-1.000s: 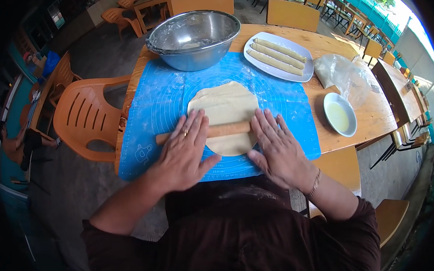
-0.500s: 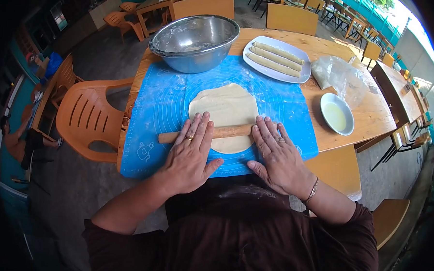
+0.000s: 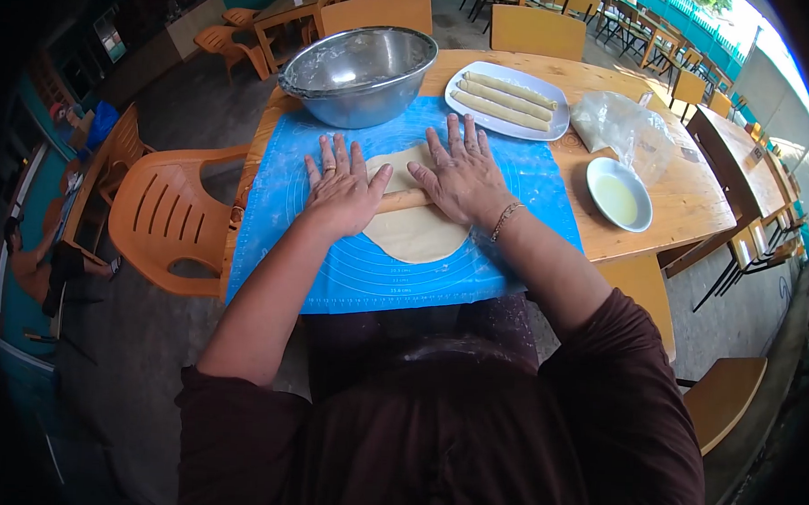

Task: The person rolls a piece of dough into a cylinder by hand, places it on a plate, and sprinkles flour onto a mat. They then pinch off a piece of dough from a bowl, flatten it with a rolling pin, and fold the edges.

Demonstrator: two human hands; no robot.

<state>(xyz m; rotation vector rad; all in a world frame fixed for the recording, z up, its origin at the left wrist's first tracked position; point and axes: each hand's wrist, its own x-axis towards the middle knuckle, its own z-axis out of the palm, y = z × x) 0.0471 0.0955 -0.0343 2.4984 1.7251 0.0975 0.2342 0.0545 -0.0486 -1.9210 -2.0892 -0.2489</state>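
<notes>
A flat, roundish sheet of dough (image 3: 419,239) lies on the blue silicone mat (image 3: 283,247), which has white measuring rings. Across the dough rests a wooden rolling pin (image 3: 401,200), its ends hidden beneath my hands. My left hand (image 3: 340,196) presses on the pin's left part with flat, spread fingers. On the right part lies my right hand (image 3: 465,176), palm down, its fingers also stretched out and apart. Neither hand wraps round the pin. Parts of the dough's far side are covered by my hands.
Behind the mat's left side stands a floury metal bowl (image 3: 362,95). A white plate (image 3: 559,124) carries three dough rolls (image 3: 505,102). To the right are a plastic bag (image 3: 628,131) and a small bowl of pale liquid (image 3: 619,199). An orange chair (image 3: 167,211) adjoins the table's left side.
Both hands have moved forward, away from my body, and the rolling pin has rolled with them from the dough's near part toward its far part.
</notes>
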